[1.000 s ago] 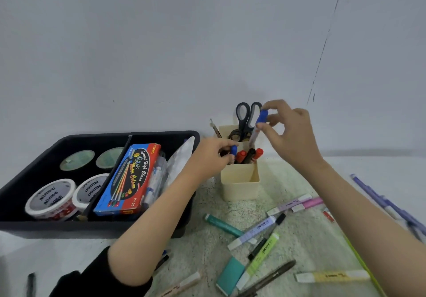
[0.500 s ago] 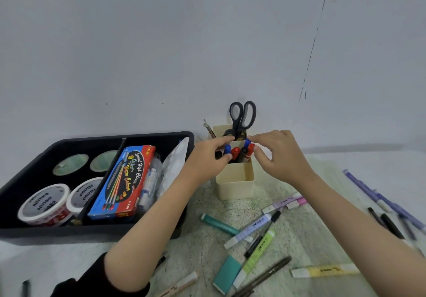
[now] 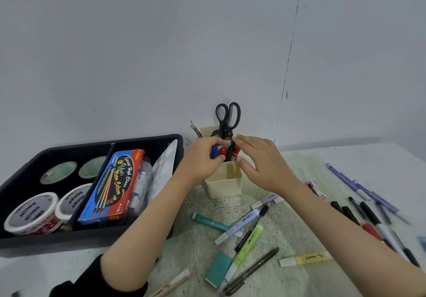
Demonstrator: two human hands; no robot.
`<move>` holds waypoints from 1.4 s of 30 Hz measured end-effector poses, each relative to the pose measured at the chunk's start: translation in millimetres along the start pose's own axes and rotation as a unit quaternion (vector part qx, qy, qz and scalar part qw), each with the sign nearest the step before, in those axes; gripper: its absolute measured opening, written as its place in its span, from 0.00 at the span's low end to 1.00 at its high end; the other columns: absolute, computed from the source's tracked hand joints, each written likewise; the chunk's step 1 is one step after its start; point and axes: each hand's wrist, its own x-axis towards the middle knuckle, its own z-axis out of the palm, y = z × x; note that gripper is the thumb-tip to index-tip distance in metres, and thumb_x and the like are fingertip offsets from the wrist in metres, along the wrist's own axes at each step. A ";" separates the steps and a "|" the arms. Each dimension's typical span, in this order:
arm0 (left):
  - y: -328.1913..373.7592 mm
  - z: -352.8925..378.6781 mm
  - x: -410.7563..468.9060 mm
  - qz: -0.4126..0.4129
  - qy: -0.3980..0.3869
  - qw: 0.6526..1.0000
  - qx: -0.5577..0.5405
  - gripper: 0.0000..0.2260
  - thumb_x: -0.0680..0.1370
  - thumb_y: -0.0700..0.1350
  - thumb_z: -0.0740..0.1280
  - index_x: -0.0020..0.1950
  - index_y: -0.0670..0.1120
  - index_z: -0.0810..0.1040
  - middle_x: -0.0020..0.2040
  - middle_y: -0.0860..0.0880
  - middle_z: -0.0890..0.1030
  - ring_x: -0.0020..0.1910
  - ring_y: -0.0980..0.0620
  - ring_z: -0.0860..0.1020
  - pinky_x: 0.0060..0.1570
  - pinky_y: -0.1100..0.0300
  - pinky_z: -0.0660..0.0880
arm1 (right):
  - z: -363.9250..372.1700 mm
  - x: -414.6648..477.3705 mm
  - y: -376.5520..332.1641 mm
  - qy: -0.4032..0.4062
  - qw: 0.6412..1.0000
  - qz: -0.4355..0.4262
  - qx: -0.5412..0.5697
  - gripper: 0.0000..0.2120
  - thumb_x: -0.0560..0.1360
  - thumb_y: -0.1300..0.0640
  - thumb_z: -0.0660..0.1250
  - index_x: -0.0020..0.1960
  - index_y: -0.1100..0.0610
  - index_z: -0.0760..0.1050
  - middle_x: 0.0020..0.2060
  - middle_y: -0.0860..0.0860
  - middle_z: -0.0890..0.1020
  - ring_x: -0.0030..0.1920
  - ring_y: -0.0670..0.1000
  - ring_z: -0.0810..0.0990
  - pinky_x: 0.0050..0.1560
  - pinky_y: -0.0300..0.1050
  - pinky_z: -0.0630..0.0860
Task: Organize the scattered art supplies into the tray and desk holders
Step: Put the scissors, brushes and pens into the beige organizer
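Vertically, markers [image 3: 223,152] stand in holder [image 3: 224,186] (caps up).

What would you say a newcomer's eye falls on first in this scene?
The left hand and right hand pinch markers standing in the cream holder at centre, black scissors poking up behind. A black tray holding a red-and-blue box sits left; loose pens lie scattered in front.
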 end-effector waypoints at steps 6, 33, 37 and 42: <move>15.6 28.6 -23.5 0.098 0.095 0.989 0.054 0.15 0.74 0.40 0.67 0.60 0.47 0.76 0.57 0.53 0.75 0.58 0.57 0.71 0.60 0.63 0.66 | -9.3 -54.0 2.8 0.048 0.995 0.072 0.059 0.23 0.76 0.47 0.54 0.67 0.53 0.72 0.62 0.49 0.76 0.63 0.49 0.72 0.62 0.49 0.68; 119.6 218.9 -36.4 0.066 -0.224 0.945 0.229 0.32 0.79 0.61 0.52 0.76 0.43 0.55 0.77 0.43 0.52 0.76 0.46 0.47 0.73 0.51 0.43 | -92.7 -215.4 94.9 0.081 0.900 0.423 0.063 0.07 0.76 0.58 0.63 0.54 0.53 0.69 0.41 0.48 0.79 0.37 0.44 0.76 0.34 0.37 0.69; 119.6 224.7 -31.7 0.056 -0.249 0.941 0.224 0.34 0.78 0.64 0.54 0.76 0.44 0.55 0.78 0.42 0.48 0.76 0.45 0.42 0.72 0.50 0.39 | -97.2 -212.6 90.9 0.126 0.906 0.386 0.120 0.22 0.77 0.61 0.61 0.69 0.49 0.62 0.33 0.49 0.76 0.32 0.47 0.76 0.33 0.37 0.71; 118.7 217.2 -30.8 0.065 -0.230 0.960 0.142 0.33 0.74 0.63 0.63 0.72 0.45 0.62 0.75 0.46 0.57 0.75 0.47 0.48 0.73 0.51 0.45 | -100.5 -204.0 91.5 0.149 0.903 0.376 0.148 0.31 0.76 0.64 0.61 0.74 0.44 0.56 0.37 0.47 0.75 0.29 0.43 0.75 0.30 0.32 0.71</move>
